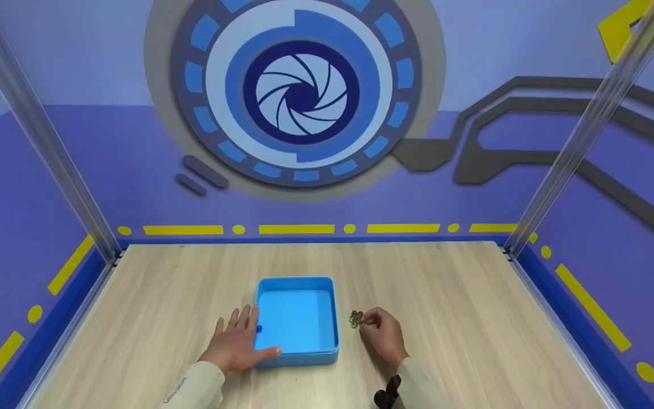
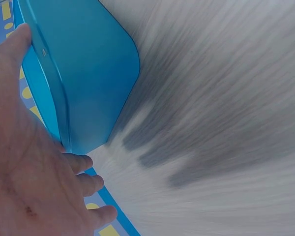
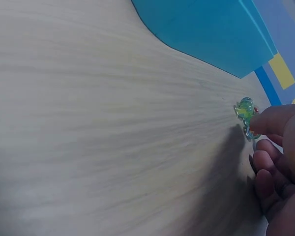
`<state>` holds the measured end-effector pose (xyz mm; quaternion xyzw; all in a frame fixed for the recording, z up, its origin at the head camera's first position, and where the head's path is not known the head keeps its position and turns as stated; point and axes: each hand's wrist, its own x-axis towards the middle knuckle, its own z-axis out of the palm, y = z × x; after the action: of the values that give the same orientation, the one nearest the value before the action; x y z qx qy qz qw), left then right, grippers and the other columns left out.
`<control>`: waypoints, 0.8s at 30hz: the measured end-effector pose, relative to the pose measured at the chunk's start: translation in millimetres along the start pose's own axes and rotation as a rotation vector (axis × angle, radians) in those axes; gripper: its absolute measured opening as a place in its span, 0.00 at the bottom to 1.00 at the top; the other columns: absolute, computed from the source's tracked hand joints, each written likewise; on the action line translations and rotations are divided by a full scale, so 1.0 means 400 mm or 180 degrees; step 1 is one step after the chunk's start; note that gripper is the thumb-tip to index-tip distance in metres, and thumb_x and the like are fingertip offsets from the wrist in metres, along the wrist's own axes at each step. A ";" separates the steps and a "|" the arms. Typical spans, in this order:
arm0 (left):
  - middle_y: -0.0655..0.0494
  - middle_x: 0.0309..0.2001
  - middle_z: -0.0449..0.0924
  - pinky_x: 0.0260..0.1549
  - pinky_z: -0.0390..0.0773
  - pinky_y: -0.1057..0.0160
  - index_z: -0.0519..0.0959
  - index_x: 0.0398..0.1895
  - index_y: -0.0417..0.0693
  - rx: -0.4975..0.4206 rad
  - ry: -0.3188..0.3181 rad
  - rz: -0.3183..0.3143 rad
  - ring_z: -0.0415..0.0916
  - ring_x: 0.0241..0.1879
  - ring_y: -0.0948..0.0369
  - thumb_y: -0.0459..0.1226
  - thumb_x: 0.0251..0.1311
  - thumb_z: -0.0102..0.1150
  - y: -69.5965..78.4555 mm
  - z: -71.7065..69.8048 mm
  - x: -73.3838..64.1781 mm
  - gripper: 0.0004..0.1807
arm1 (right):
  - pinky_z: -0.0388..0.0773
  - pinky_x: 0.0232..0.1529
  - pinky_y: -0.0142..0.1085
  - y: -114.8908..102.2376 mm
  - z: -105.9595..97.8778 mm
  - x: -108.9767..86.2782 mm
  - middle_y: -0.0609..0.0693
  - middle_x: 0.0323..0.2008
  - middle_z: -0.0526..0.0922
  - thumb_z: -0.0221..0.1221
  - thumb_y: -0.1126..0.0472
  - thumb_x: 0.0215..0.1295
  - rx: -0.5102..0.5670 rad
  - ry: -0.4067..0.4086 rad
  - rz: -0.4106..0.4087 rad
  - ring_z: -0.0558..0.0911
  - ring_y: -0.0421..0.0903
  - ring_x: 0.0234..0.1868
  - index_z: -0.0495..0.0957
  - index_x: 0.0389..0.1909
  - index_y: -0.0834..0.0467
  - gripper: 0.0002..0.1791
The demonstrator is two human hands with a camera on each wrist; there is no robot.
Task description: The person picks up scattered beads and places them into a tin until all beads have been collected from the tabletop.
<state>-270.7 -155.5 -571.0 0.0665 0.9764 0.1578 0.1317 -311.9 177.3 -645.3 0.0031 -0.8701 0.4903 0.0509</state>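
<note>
A light blue square box (image 1: pixel 296 318), open at the top, stands on the wooden table. My left hand (image 1: pixel 237 341) rests against its left side, fingers straight along the wall and thumb over the front rim; the left wrist view shows the thumb (image 2: pixel 22 37) at the rim. To the right of the box lies a small cluster of shiny, see-through glass marbles (image 1: pixel 356 319), greenish and brownish-red. My right hand (image 1: pixel 385 335) pinches at this cluster with thumb and forefinger. A green marble (image 3: pixel 246 107) shows just beyond the fingertips in the right wrist view, the other fingers curled.
A small dark blue spot (image 1: pixel 259 328) shows at the box's left wall by my left fingers. Purple-blue panels (image 1: pixel 105 165) close the table in at the back and sides, with metal posts (image 1: pixel 49 130) at the back corners. A dark band (image 1: pixel 388 392) circles my right wrist.
</note>
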 end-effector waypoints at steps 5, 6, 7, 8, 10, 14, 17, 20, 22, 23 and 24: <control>0.40 0.76 0.48 0.69 0.41 0.32 0.49 0.76 0.41 -0.0017 -0.0012 -0.0001 0.45 0.75 0.40 0.74 0.47 0.53 0.000 0.001 -0.001 0.63 | 0.72 0.34 0.29 -0.001 0.003 0.001 0.51 0.33 0.79 0.60 0.73 0.55 -0.0139 0.0051 -0.0016 0.74 0.42 0.34 0.78 0.36 0.62 0.08; 0.40 0.76 0.48 0.69 0.41 0.32 0.49 0.76 0.41 -0.0016 -0.0009 -0.0001 0.45 0.75 0.40 0.74 0.47 0.53 0.000 0.001 -0.001 0.63 | 0.72 0.34 0.29 -0.002 0.004 0.000 0.51 0.33 0.79 0.59 0.73 0.55 -0.0148 0.0062 -0.0009 0.74 0.41 0.34 0.78 0.36 0.62 0.08; 0.40 0.76 0.48 0.69 0.41 0.32 0.49 0.76 0.41 -0.0012 -0.0005 0.0000 0.45 0.75 0.40 0.74 0.47 0.52 -0.001 0.001 -0.001 0.64 | 0.72 0.34 0.29 -0.003 0.005 0.000 0.51 0.33 0.79 0.59 0.73 0.55 -0.0158 0.0072 0.0000 0.74 0.41 0.34 0.78 0.36 0.61 0.08; 0.40 0.76 0.48 0.69 0.42 0.32 0.49 0.76 0.41 -0.0011 -0.0001 -0.0002 0.45 0.75 0.40 0.75 0.46 0.52 -0.001 0.002 -0.001 0.64 | 0.72 0.34 0.30 -0.004 0.006 0.000 0.51 0.33 0.79 0.59 0.73 0.55 -0.0158 0.0079 0.0019 0.74 0.41 0.34 0.78 0.36 0.61 0.08; 0.39 0.76 0.48 0.69 0.42 0.32 0.49 0.76 0.41 -0.0015 0.0004 -0.0005 0.45 0.75 0.40 0.75 0.46 0.52 -0.001 0.002 -0.001 0.64 | 0.72 0.35 0.30 -0.006 0.007 0.000 0.50 0.32 0.79 0.59 0.73 0.55 -0.0165 0.0088 0.0060 0.74 0.42 0.34 0.78 0.35 0.61 0.08; 0.40 0.76 0.48 0.69 0.42 0.32 0.48 0.76 0.41 -0.0029 0.0000 -0.0009 0.45 0.75 0.40 0.75 0.46 0.53 -0.001 0.000 0.000 0.64 | 0.72 0.34 0.32 -0.005 0.010 0.002 0.50 0.32 0.80 0.60 0.72 0.55 -0.0210 0.0107 0.0109 0.75 0.42 0.33 0.79 0.35 0.60 0.07; 0.41 0.76 0.48 0.69 0.41 0.32 0.48 0.76 0.41 -0.0036 -0.0016 -0.0019 0.44 0.75 0.40 0.74 0.46 0.53 0.000 -0.001 0.000 0.64 | 0.72 0.34 0.32 -0.006 0.013 0.003 0.49 0.32 0.80 0.61 0.72 0.55 -0.0240 0.0117 0.0159 0.74 0.42 0.33 0.79 0.34 0.60 0.07; 0.41 0.77 0.48 0.69 0.41 0.32 0.48 0.76 0.42 -0.0052 -0.0029 -0.0035 0.44 0.75 0.40 0.74 0.46 0.53 0.000 -0.001 0.000 0.64 | 0.72 0.34 0.32 -0.007 0.015 0.003 0.49 0.31 0.80 0.61 0.72 0.55 -0.0251 0.0132 0.0168 0.75 0.42 0.33 0.79 0.34 0.60 0.07; 0.41 0.77 0.47 0.69 0.41 0.32 0.47 0.76 0.42 -0.0056 -0.0040 -0.0043 0.44 0.76 0.40 0.74 0.46 0.53 0.000 -0.001 0.000 0.64 | 0.72 0.34 0.32 -0.007 0.016 0.003 0.49 0.31 0.79 0.61 0.72 0.54 -0.0248 0.0137 0.0204 0.75 0.41 0.33 0.79 0.33 0.59 0.07; 0.41 0.77 0.47 0.69 0.41 0.32 0.47 0.76 0.42 -0.0060 -0.0040 -0.0040 0.44 0.76 0.40 0.75 0.46 0.53 0.000 -0.001 -0.001 0.64 | 0.72 0.34 0.32 -0.007 0.016 0.003 0.48 0.31 0.79 0.61 0.72 0.54 -0.0247 0.0135 0.0216 0.75 0.41 0.33 0.79 0.33 0.59 0.07; 0.41 0.77 0.47 0.69 0.41 0.32 0.47 0.76 0.42 -0.0061 -0.0038 -0.0034 0.44 0.76 0.40 0.75 0.46 0.53 0.000 -0.001 -0.001 0.64 | 0.72 0.34 0.32 -0.007 0.016 0.003 0.48 0.31 0.79 0.61 0.72 0.55 -0.0251 0.0129 0.0217 0.75 0.41 0.33 0.79 0.33 0.58 0.07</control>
<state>-270.2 -155.5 -570.6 0.0610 0.9744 0.1660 0.1390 -313.4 170.5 -646.2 -0.0385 -0.8871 0.4571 0.0518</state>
